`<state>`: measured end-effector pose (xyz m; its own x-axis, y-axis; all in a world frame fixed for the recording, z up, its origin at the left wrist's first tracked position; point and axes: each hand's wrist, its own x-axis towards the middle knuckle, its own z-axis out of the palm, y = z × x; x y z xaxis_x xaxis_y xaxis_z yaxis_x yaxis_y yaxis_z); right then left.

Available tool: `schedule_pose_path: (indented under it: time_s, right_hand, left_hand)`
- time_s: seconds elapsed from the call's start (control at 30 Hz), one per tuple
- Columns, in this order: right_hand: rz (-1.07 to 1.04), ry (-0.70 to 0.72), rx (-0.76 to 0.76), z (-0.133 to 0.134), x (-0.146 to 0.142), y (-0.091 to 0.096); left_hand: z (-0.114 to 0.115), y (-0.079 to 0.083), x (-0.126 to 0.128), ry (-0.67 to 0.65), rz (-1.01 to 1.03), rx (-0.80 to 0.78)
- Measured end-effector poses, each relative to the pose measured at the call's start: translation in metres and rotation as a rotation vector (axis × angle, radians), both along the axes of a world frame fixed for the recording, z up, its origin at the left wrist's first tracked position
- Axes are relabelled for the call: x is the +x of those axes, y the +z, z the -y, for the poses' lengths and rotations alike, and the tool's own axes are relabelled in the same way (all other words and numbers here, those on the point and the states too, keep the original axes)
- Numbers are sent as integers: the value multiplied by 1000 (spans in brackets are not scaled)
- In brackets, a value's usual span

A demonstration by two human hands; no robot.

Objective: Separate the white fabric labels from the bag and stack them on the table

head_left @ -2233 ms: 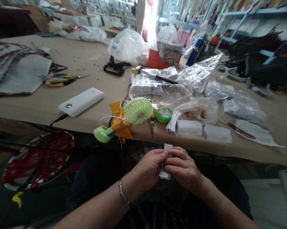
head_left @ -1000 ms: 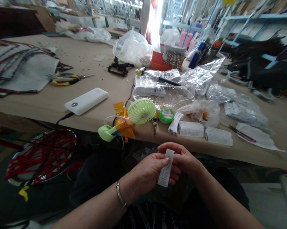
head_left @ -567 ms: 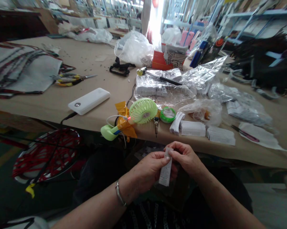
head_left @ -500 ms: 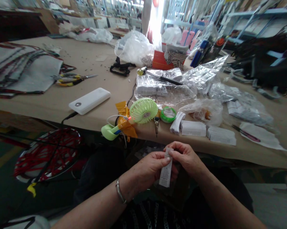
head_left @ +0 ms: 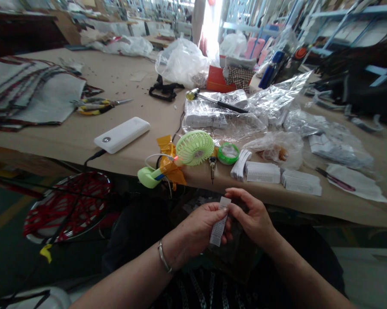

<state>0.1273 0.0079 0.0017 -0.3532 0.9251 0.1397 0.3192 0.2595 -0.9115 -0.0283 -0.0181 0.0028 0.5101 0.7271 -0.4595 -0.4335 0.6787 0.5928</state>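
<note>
A narrow white printed label (head_left: 218, 229), perhaps several stacked together, is pinched between the thumb and fingers of my left hand (head_left: 201, 223). It slants down toward my lap, with its top end sticking up past the thumb. Just right of that top end is my right hand (head_left: 253, 214), its thumb and forefinger apart and nothing visible between them. Its thumb tip is close to the label's edge; whether it touches I cannot tell. On the table edge beyond lie stacks of similar white labels (head_left: 263, 172), beside a green round container (head_left: 228, 153).
A green fan (head_left: 195, 148) is taped at the table edge, beside a soldering-iron-like tool (head_left: 212, 167) pointing toward me. A white power bank (head_left: 122, 135), yellow-handled pliers (head_left: 95, 105), a hammer (head_left: 215, 102) on wrapped bundles and a tweezer-like tool (head_left: 336, 179) lie on the table.
The label now tilts more, its lower end shifted left with my left hand. My right thumb and forefinger have parted from the label's upper end.
</note>
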Motion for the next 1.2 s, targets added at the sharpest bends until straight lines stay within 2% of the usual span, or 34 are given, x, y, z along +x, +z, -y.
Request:
schedule_pose_path:
  time_s: [0.1, 0.2, 0.37, 0.53, 0.63, 0.77, 0.9, 1.03, 1.2]
  right_hand:
    - [177, 30, 237, 2, 1, 1]
    - [271, 52, 347, 2, 1, 1]
    - [313, 56, 404, 1, -1, 0]
    - [291, 63, 384, 1, -2, -1]
    - [210, 29, 274, 1, -4, -1]
    - [-77, -23, -128, -3, -7, -2]
    - [-301, 23, -469, -10, -11, -5]
    - [-352, 51, -557, -13, -16, -6]
    - [-329, 61, -505, -16, -27, -1]
  left_hand:
    - [1, 0, 1, 21, -37, 11]
    - [1, 2, 2, 32, -51, 19]
    - [1, 4, 3, 44, -61, 14]
    - [0, 2, 3, 52, -63, 20]
    - [0, 2, 2, 54, -46, 36]
    - [1, 5, 0, 55, -65, 51]
    - [2, 4, -1, 81, -110, 80]
    - [3, 3, -1, 109, -144, 119]
    - [-2, 2, -5, 155, -328, 239]
